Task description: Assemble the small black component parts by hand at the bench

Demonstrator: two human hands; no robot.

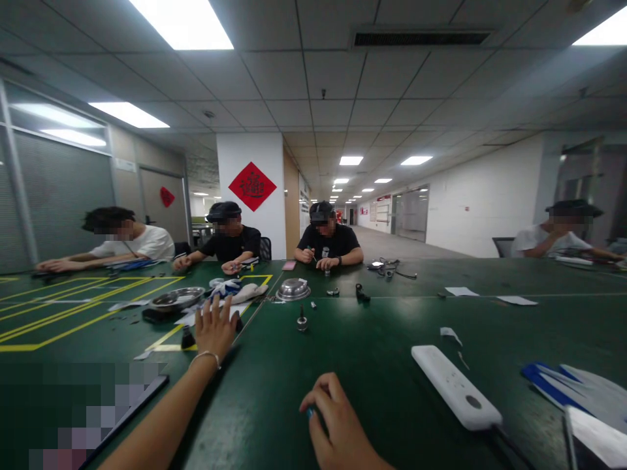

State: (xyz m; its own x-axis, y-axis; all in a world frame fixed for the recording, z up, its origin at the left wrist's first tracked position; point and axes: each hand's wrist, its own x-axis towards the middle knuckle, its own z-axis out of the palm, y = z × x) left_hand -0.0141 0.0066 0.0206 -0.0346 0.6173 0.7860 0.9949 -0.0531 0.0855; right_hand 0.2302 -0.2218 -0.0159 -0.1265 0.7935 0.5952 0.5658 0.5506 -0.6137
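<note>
My left hand (pixel 215 326), with a bracelet at the wrist, reaches forward with its fingers stretched out and spread above the table. A small dark object (pixel 238 322) shows beside its fingers; whether they touch cannot be seen. Left of that hand stands another small black object (pixel 187 337). My right hand (pixel 337 421) is low in front of me, fingers curled, with a small blue item (pixel 310 412) pinched at the fingertips; its kind is too small to make out. Beyond it stands a small round metal piece with a dark upright stem (pixel 302 322).
On the green table (pixel 382 365) are a white power strip (pixel 455 386), blue-and-white gloves (pixel 578 391), a shiny metal bowl (pixel 292 289), a steel dish (pixel 177 297) and paper scraps (pixel 462 292). A dark-edged device lies at left. Several people sit along the far side.
</note>
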